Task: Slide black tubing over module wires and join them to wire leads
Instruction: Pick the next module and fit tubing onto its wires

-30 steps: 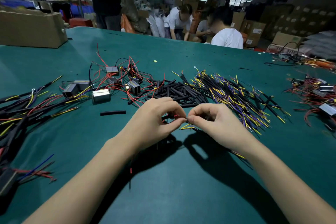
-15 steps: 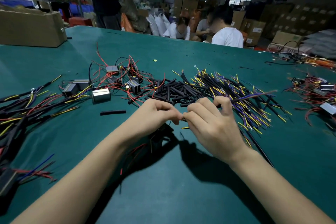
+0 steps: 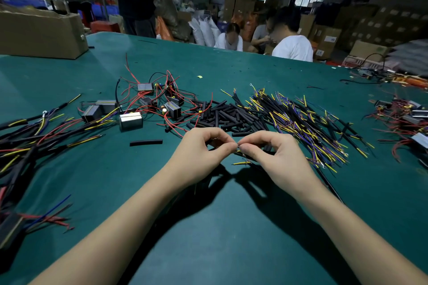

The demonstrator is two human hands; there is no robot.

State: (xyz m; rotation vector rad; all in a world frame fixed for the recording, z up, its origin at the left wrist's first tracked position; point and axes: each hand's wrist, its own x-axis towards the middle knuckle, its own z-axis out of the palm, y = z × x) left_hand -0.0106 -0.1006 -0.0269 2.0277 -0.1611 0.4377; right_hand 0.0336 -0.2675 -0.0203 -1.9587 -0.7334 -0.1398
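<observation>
Bare forearms and hands (image 3: 238,157), no sleeves

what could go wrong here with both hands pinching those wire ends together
1. The left hand and right hand meet only at the fingertips on thin wire ends, so the join may slip apart.
2. The pile of black tubing and the wire leads lie just behind the hands; a wrist could drag them.
3. A loose yellow lead under the hands may snag.

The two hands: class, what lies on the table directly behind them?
Behind the left hand and right hand lies a pile of black tubing pieces. Its near edge is covered by the fingers.
</observation>
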